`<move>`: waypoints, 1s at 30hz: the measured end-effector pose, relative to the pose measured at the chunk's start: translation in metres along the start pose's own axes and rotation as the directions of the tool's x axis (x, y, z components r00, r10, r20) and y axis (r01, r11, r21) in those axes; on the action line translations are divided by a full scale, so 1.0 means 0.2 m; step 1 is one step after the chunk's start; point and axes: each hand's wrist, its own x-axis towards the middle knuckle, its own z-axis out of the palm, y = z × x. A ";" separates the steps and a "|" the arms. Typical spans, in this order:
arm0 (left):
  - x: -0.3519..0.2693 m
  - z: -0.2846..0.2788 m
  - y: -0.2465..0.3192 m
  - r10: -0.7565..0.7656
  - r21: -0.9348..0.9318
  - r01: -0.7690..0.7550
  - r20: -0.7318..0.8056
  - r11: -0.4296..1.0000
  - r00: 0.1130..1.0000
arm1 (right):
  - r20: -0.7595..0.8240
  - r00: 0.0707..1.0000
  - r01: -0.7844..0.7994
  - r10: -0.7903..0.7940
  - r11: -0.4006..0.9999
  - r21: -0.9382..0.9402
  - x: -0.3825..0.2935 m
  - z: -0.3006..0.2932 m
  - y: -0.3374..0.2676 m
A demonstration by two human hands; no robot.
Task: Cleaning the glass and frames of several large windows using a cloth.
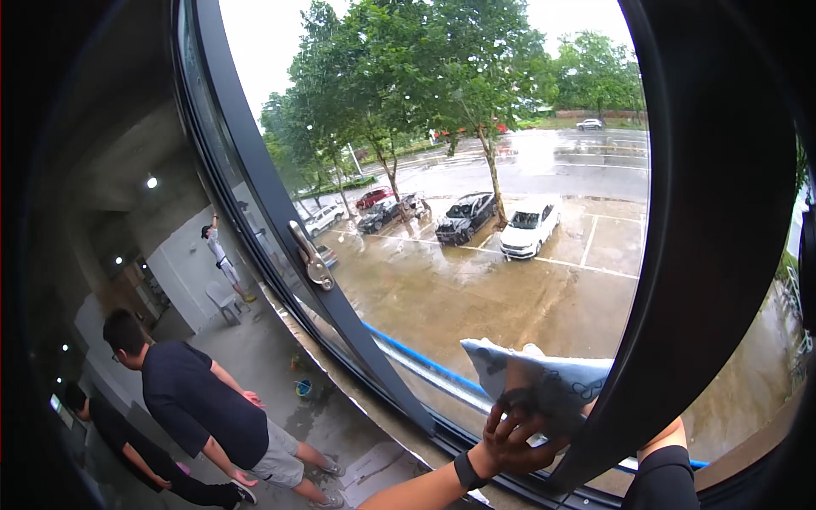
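Observation:
My left hand point(524, 437), with a black band at the wrist, is up against the inner side of the window glass point(408, 293), its fingers apart. Just beyond its fingertips, a pale blue cloth point(488, 362) with dark curly markings is spread against the far side of the pane. My right arm point(664, 437) in a black sleeve passes around the dark window frame point(682, 210) to the outside. Only a sliver of my right hand point(589, 408) shows at the cloth, which it holds up; the frame hides most of the grip.
A metal latch point(313, 258) sits on the sliding sash point(280, 210). Indoors at left are two people in dark shirts point(197, 395) and a person in white point(221, 248) near a plastic chair point(223, 299). A bucket point(303, 387) stands on the floor. Outside are parked cars point(529, 229).

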 end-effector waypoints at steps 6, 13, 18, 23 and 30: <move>-0.01 0.01 0.02 -0.021 0.005 0.020 0.006 1.000 1.000 | 0.095 0.995 -0.016 0.012 0.999 0.046 0.10 0.12 0.06; 0.03 0.03 -0.03 -0.008 -0.040 0.009 0.020 0.999 1.000 | 0.277 0.960 -0.058 0.034 0.995 0.081 0.20 0.38 0.08; 0.01 0.05 -0.04 -0.014 -0.031 0.014 0.011 0.999 1.000 | 0.457 0.880 -0.209 0.127 0.969 0.135 0.16 0.67 0.23; 0.00 0.03 -0.01 0.010 -0.019 -0.010 0.005 1.000 1.000 | 0.612 0.756 -0.374 0.230 0.920 0.117 0.03 0.90 0.34; 0.01 0.01 0.01 0.013 -0.030 -0.012 0.035 0.999 0.999 | 0.656 0.646 -0.551 0.390 0.833 0.046 -0.24 0.88 0.49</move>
